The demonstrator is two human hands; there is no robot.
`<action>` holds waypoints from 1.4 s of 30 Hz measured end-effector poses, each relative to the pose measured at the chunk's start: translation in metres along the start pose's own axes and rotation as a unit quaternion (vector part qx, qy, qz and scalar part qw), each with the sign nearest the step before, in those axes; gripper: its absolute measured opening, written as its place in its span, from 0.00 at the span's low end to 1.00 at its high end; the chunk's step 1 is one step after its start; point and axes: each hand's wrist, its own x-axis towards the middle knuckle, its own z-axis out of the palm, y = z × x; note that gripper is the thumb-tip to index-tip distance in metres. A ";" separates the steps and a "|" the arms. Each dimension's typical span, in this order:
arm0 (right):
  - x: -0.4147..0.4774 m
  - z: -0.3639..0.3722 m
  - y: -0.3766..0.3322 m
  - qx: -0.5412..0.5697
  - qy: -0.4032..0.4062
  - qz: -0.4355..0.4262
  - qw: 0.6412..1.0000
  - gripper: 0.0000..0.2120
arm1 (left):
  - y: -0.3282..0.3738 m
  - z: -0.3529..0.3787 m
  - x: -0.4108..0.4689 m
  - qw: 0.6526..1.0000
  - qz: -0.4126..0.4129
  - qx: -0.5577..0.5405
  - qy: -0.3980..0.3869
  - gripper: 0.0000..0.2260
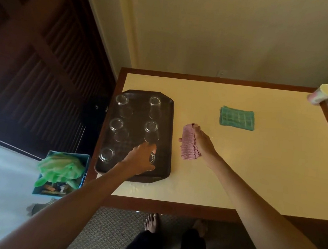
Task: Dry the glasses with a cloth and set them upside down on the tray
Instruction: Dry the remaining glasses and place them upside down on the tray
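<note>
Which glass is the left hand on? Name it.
The near-right glass on the tray, in the row closest to the person: it alone is gripped by the left hand.

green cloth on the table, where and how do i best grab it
Probably pinch its near edge from above, from the person's side: the green cloth lies folded flat on the table, nothing touching it, so only edges offer a hold.

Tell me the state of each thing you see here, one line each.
Tray: flat on the table, holding six glasses.
Five glasses: standing free, seemingly upside down.
Sixth glass: near right of tray, gripped by the left hand.
Pink cloth: folded, held in the right hand.
Green cloth: folded, lying on the table, untouched.
Paper cup: standing at the far right corner, mouth up.
</note>
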 end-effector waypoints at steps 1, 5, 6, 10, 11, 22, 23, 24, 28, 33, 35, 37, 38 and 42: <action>-0.001 0.001 -0.003 -0.003 -0.002 0.007 1.000 0.28 | 0.000 0.000 0.000 1.000 0.003 0.011 -0.007 0.27; 0.003 0.003 -0.008 0.010 0.005 0.046 0.999 0.32 | 0.004 -0.007 0.004 0.997 0.002 0.056 -0.050 0.29; 0.003 0.003 -0.010 0.005 0.011 0.049 0.999 0.33 | 0.006 -0.011 0.006 0.995 -0.002 0.072 -0.065 0.30; 0.010 0.000 -0.015 -0.016 0.030 0.046 0.998 0.31 | 0.023 -0.038 0.019 0.994 -0.005 0.099 -0.055 0.25; 0.012 -0.001 -0.016 -0.020 0.032 0.046 0.998 0.33 | 0.029 -0.046 0.022 0.997 0.000 0.069 -0.028 0.21; 0.013 -0.042 -0.033 -0.051 0.037 -0.051 0.997 0.10 | 0.115 -0.079 0.089 0.906 -0.076 -0.417 -0.007 0.17; 0.014 -0.052 -0.033 -0.049 0.043 -0.052 0.996 0.10 | 0.126 -0.075 0.097 0.899 -0.088 -0.428 -0.025 0.18; 0.014 -0.059 -0.034 -0.051 0.048 -0.052 0.996 0.11 | 0.133 -0.072 0.103 0.893 -0.098 -0.437 -0.036 0.19; 0.025 -0.102 -0.033 -0.040 0.027 -0.053 0.997 0.12 | 0.166 -0.057 0.139 0.877 -0.119 -0.464 -0.047 0.17; 0.040 -0.155 -0.037 -0.009 0.031 -0.025 0.999 0.11 | 0.207 -0.034 0.184 0.889 -0.109 -0.439 -0.074 0.20; 0.052 -0.176 -0.036 -0.008 0.041 -0.021 0.999 0.10 | 0.223 -0.026 0.199 0.893 -0.108 -0.430 -0.074 0.17; 0.064 -0.197 -0.034 -0.006 0.055 -0.016 0.998 0.10 | 0.236 -0.018 0.216 0.900 -0.108 -0.418 -0.066 0.12; 0.072 -0.212 -0.034 -0.006 0.062 -0.013 0.998 0.11 | 0.243 -0.013 0.228 0.904 -0.114 -0.409 -0.059 0.09; 0.099 -0.256 -0.026 -0.004 0.092 0.007 0.996 0.10 | 0.255 0.005 0.261 0.902 -0.143 -0.400 -0.081 0.03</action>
